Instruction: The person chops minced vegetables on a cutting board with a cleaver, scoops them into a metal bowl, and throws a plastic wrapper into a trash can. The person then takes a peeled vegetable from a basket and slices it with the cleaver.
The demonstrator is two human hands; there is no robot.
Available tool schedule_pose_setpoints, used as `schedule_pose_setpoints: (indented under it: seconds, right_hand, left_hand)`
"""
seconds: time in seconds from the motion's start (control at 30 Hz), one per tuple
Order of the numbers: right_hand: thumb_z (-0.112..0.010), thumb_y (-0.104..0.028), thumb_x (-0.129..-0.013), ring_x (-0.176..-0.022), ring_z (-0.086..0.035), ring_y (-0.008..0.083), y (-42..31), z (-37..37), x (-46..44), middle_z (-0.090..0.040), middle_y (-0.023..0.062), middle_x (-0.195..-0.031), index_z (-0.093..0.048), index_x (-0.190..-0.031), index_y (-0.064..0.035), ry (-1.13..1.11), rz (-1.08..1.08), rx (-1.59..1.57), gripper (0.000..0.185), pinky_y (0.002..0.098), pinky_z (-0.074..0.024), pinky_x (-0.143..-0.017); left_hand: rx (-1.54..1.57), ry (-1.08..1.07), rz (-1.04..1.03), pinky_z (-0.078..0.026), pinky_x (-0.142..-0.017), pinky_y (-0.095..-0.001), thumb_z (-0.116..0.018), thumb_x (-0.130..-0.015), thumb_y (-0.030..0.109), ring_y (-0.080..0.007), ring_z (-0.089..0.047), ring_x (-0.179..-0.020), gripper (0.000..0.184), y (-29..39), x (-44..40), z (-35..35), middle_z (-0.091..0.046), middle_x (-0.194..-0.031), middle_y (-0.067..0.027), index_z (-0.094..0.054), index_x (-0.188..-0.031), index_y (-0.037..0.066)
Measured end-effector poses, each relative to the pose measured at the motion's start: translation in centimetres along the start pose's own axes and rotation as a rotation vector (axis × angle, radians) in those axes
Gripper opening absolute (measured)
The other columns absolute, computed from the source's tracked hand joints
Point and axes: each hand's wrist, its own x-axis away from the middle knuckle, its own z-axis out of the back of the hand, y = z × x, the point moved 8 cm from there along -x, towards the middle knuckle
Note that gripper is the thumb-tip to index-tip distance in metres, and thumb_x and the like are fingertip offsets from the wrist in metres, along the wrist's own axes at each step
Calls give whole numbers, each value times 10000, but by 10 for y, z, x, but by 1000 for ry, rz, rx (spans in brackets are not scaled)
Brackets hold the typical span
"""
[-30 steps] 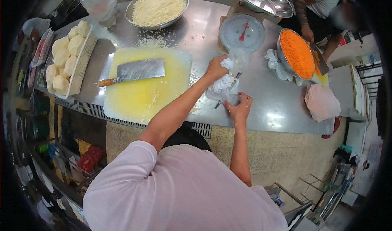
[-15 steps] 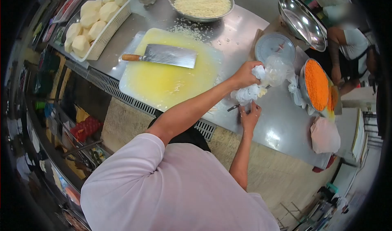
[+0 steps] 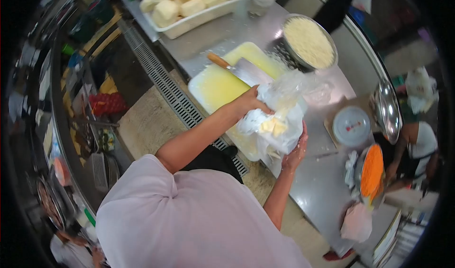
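Both hands hold a translucent plastic bag point(image 3: 286, 142) with pale yellow chunks point(image 3: 273, 126) showing at its opening. My left hand point(image 3: 255, 101) grips the bunched plastic from the left. On the other side, my right hand point(image 3: 296, 150) supports the bag, its fingers partly hidden behind it. Below the bag lies a yellow-stained white cutting board point(image 3: 208, 85). A cleaver point(image 3: 249, 72) with a wooden handle rests on that board, partly covered by the bag. To the right of my right hand, a thin dark object point(image 3: 327, 154) lies on the steel table point(image 3: 308, 182).
A white basket point(image 3: 204, 16) of peeled pale roots and a bowl of pale shreds point(image 3: 310, 43) stand at the back. Rightward are a round lidded container point(image 3: 351, 127), a bowl of orange shreds point(image 3: 372, 171) and a tied pinkish bag point(image 3: 356, 223). Another person point(image 3: 419, 142) is beyond.
The bag has moved left, toward the cutting board, and is spread wider, showing more of the pale chunks. Both hands moved with it. The camera view has turned, shifting the table.
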Motion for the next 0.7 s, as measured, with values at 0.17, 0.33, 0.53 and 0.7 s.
schedule_pose_setpoints:
  seconds: [0.17,0.33,0.53,0.7]
  right_hand:
    - [-349,-550,-1066,-1485,-316,332,33,-162,-9,-356,163,-1599,-234,-1607,-45,-277,-487,-638,749,445,-222,-1236]
    - [-364,-669,-1013,-1345,-487,368,48,-318,18,-422,200,-1534,-304,-1554,-18,-565,-330,-435,848,497,-402,-1129]
    - [-347,-805,-933,-1428,-403,326,54,-504,122,-402,184,-1565,-339,-1545,13,-1171,-294,-314,1020,464,-301,-1191]
    - [-574,-888,-745,-1504,-289,332,101,-612,185,-310,199,-1616,-353,-1529,47,-1303,-294,-275,1240,459,-203,-1234]
  left_hand:
    - [168,-77,52,-496,-1025,-410,-839,-566,-106,-278,-612,-1227,912,12,70,93,-639,-1294,-170,-495,-1405,-17]
    - [237,76,60,-508,-1019,-412,-806,-605,-128,-301,-633,-1195,873,52,153,199,-642,-1283,-167,-497,-1410,5]
    - [456,395,-101,-565,-955,-459,-744,-676,-111,-339,-687,-1101,749,69,233,371,-664,-1226,-220,-505,-1383,-47]
    - [587,579,-256,-593,-914,-445,-696,-710,-100,-329,-707,-1048,662,103,294,467,-671,-1194,-205,-516,-1344,-39]
